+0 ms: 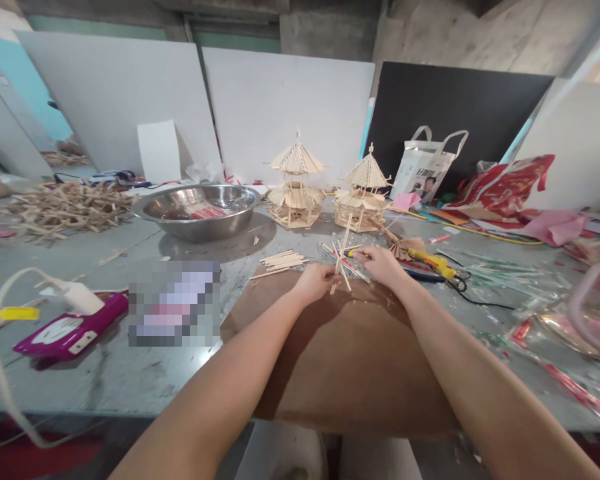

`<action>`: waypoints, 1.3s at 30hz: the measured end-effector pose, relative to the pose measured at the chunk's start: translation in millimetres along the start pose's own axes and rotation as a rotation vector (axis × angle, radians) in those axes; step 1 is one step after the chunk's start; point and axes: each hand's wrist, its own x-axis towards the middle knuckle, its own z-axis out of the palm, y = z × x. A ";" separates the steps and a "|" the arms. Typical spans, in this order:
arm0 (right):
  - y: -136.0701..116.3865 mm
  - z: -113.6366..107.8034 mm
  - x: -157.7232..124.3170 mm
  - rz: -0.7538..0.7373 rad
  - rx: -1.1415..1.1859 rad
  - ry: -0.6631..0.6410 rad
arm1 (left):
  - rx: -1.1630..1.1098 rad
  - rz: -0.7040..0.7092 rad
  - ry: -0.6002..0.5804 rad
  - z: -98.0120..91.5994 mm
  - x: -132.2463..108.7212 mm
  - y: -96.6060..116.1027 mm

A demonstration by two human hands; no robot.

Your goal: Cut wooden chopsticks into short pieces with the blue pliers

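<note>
My left hand (317,283) is closed around a few thin wooden sticks (345,243), which cross each other and stand tilted above the brown board. To their right, my right hand (380,263) is closed with a small yellow tool (353,253) at its fingertips; its kind is not clear. Under the sticks, a red and white strip (349,265) lies slanting on the table. A loose pile of wooden sticks (283,260) is left of my left hand. The brown board (350,360) extends beneath both forearms.
Two wooden stick pagodas (297,180) stand behind the hands. A metal basin (195,230) and a heap of sticks (65,207) are at the left. Nearer are a purple power strip (80,333) and a blurred-out phone (177,303). A yellow glue gun (433,263) lies right.
</note>
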 end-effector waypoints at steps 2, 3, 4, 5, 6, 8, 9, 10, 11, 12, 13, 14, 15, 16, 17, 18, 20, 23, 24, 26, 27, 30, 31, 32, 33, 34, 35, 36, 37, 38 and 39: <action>5.1 -15.6 -2.5 0.093 -0.241 -0.073 | 0.010 0.001 0.011 0.4 0.2 0.0; 7.4 -22.3 -6.2 0.159 -0.360 -0.110 | 0.019 0.001 0.013 0.4 0.3 0.1; 9.6 -27.7 -11.3 0.232 -0.469 -0.143 | 0.031 0.001 0.014 0.2 0.5 0.2; 11.9 -31.6 -17.6 0.300 -0.562 -0.172 | 0.048 0.002 0.017 0.0 0.7 0.3; 14.5 -33.9 -24.4 0.353 -0.632 -0.198 | 0.064 0.007 0.021 -0.2 0.8 0.4; 20.1 -34.6 -37.6 0.402 -0.708 -0.264 | 0.084 0.025 0.033 -0.3 0.7 0.3; 23.1 -33.5 -43.1 0.413 -0.723 -0.302 | 0.085 0.032 0.039 -0.1 0.5 0.0; 26.0 -32.0 -47.5 0.425 -0.728 -0.333 | 0.081 0.038 0.040 0.2 0.3 -0.3; 28.7 -30.4 -50.6 0.439 -0.728 -0.354 | 0.074 0.042 0.039 0.5 0.1 -0.7; 30.9 -29.0 -52.6 0.457 -0.722 -0.364 | 0.068 0.045 0.037 0.9 0.0 -1.1; 32.5 -28.1 -53.6 0.482 -0.714 -0.358 | 0.064 0.048 0.035 1.1 -0.1 -1.3; 33.4 -27.9 -53.8 0.511 -0.704 -0.341 | 0.062 0.050 0.034 1.3 -0.1 -1.5; 33.6 -28.5 -53.6 0.542 -0.691 -0.315 | 0.060 0.052 0.033 1.4 0.0 -1.6; 33.1 -30.0 -53.2 0.571 -0.678 -0.287 | 0.059 0.052 0.034 1.3 0.1 -1.8; 31.9 -32.3 -52.8 0.594 -0.665 -0.256 | 0.058 0.049 0.035 1.3 0.2 -1.9; 30.0 -35.3 -52.4 0.609 -0.656 -0.220 | 0.055 0.045 0.033 1.2 0.3 -2.1; 25.1 -42.6 -51.5 0.611 -0.641 -0.136 | 0.043 0.040 0.031 1.3 0.3 -2.7; 16.6 -52.4 -48.4 0.562 -0.570 0.014 | 0.015 0.017 0.035 2.5 0.6 -3.4; 13.8 -54.1 -46.7 0.523 -0.508 0.050 | 0.006 0.003 0.046 3.0 0.9 -3.4; 7.9 -53.8 -43.1 0.439 -0.285 0.062 | -0.025 -0.018 0.077 3.6 2.0 -2.9; 4.8 -51.8 -41.4 0.414 -0.126 0.039 | -0.047 -0.017 0.095 3.6 2.7 -2.6; -4.8 -41.5 -38.6 0.412 0.426 -0.085 | -0.116 0.015 0.122 2.4 4.2 -1.2; -7.7 -37.8 -38.4 0.426 0.584 -0.119 | -0.127 0.022 0.119 1.7 4.3 -0.7; -10.0 -34.3 -38.5 0.434 0.716 -0.146 | -0.130 0.021 0.107 1.0 3.9 -0.1; -11.8 -31.4 -38.8 0.436 0.822 -0.168 | -0.127 0.016 0.090 0.3 3.4 0.6; -13.0 -28.8 -39.3 0.436 0.905 -0.186 | -0.115 0.007 0.070 -0.4 2.6 1.4; -13.6 -26.6 -40.1 0.435 0.970 -0.200 | -0.096 0.000 0.052 -1.1 1.7 2.2; -13.6 -24.5 -40.9 0.429 1.019 -0.210 | -0.070 -0.004 0.037 -1.7 0.9 3.0; -13.1 -22.4 -41.9 0.421 1.053 -0.216 | -0.041 -0.003 0.028 -2.2 0.2 3.9; -12.3 -20.0 -42.9 0.416 1.072 -0.219 | -0.011 -0.001 0.024 -2.5 -0.4 4.7; -11.1 -17.3 -43.8 0.412 1.081 -0.213 | 0.016 0.002 0.022 -2.7 -0.7 5.6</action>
